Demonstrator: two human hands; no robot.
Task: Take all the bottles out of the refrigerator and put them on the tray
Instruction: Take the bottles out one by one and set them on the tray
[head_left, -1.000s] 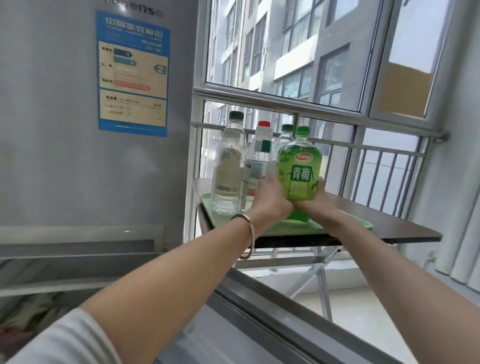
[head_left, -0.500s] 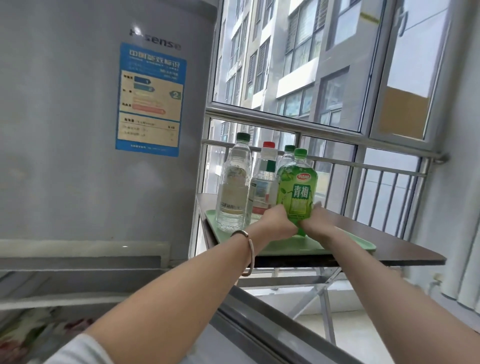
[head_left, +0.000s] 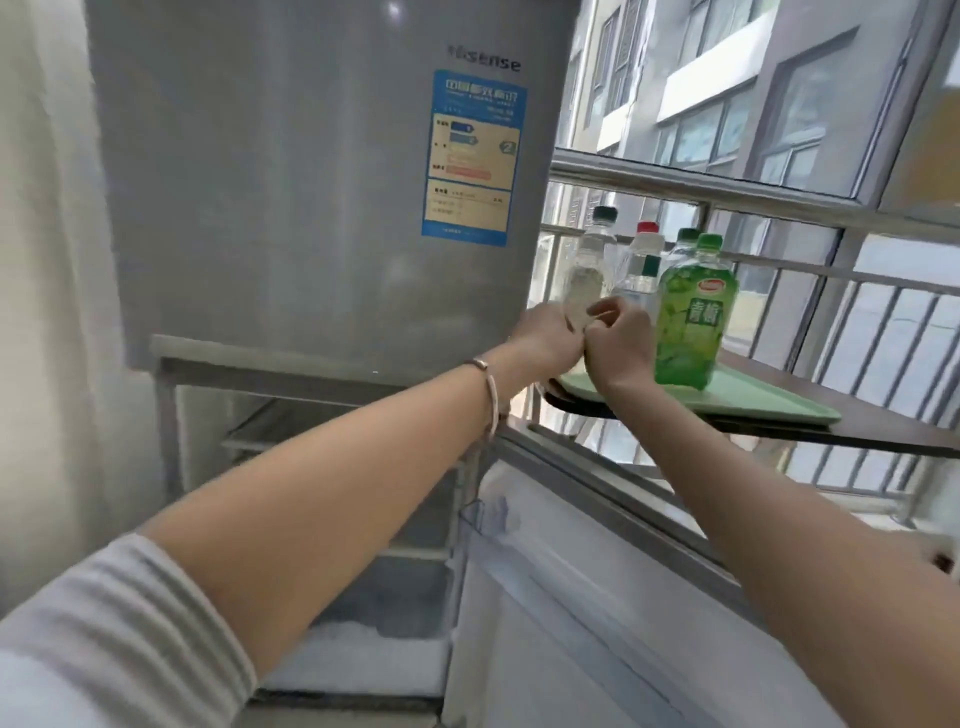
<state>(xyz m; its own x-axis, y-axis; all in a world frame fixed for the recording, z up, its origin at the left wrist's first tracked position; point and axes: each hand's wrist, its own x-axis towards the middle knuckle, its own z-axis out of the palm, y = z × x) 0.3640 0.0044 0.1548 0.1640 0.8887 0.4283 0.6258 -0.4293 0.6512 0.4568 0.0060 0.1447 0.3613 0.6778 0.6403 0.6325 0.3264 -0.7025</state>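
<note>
4 bottles stand upright on the pale green plastic tray (head_left: 769, 400), which lies on a dark brown table (head_left: 883, 410) right of the grey metal refrigerator (head_left: 311, 182). The green juice bottle with a green cap (head_left: 693, 322) is nearest. Just behind it stands a clear bottle with a green cap (head_left: 684, 243). A clear bottle with a red cap (head_left: 644, 260) and a clear bottle with a dark green cap (head_left: 592, 265) stand further left.

The left hand (head_left: 550, 338) and right hand (head_left: 621, 343) meet in front of the 2 left bottles and touch each other. Their fingers are curled, but blur hides whether they pinch anything or touch a bottle. A silver bracelet (head_left: 491, 384) circles the left wrist, above a striped grey sleeve (head_left: 119, 623).

The refrigerator's lower door (head_left: 597, 597) hangs open near the person, and a blue and cream label (head_left: 472, 156) sits on the upper door.
</note>
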